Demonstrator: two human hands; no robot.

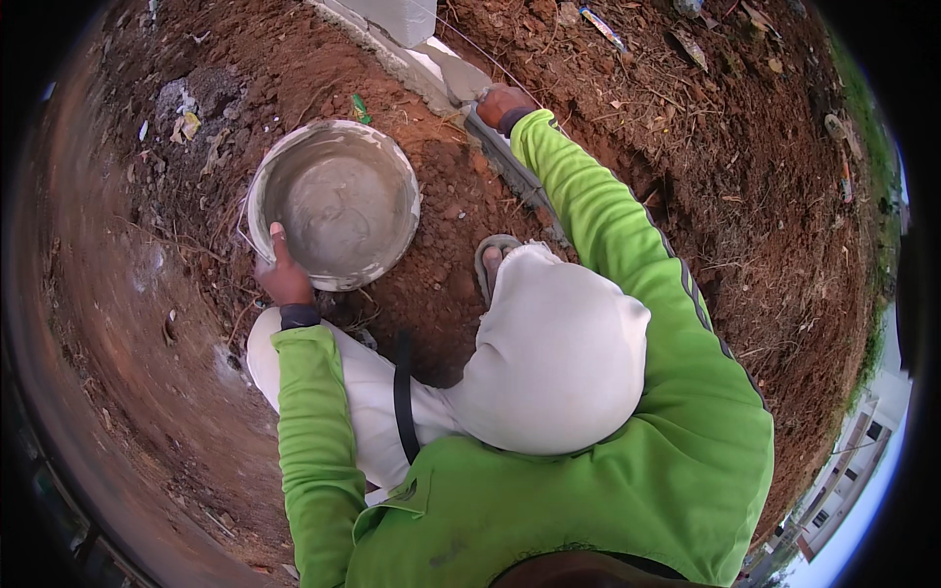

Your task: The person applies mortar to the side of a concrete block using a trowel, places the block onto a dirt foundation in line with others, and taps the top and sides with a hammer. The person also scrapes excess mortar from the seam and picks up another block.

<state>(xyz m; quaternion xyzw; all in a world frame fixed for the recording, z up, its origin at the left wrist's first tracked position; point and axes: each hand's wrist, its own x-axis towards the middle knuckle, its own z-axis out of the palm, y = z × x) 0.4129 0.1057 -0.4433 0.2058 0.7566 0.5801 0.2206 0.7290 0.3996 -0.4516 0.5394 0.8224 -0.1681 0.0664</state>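
My left hand (285,277) grips the near left rim of a round bucket (408,186), with one finger over the inner wall and the others hidden outside. Wet grey mortar (338,211) lies inside it. Farther off, my right hand (505,104) is closed around a trowel, its handle hidden in my fist. The grey trowel blade (459,76) points up and left over a narrow mortar strip (510,167). Just beyond its tip stands a pale block (404,18).
A thin string (482,51) runs past the block and my right hand. Reddish loose soil (745,196) spreads on both sides, with litter such as a green wrapper (362,108). My sandalled foot (492,260) is beside the strip. A pale building (863,441) shows at lower right.
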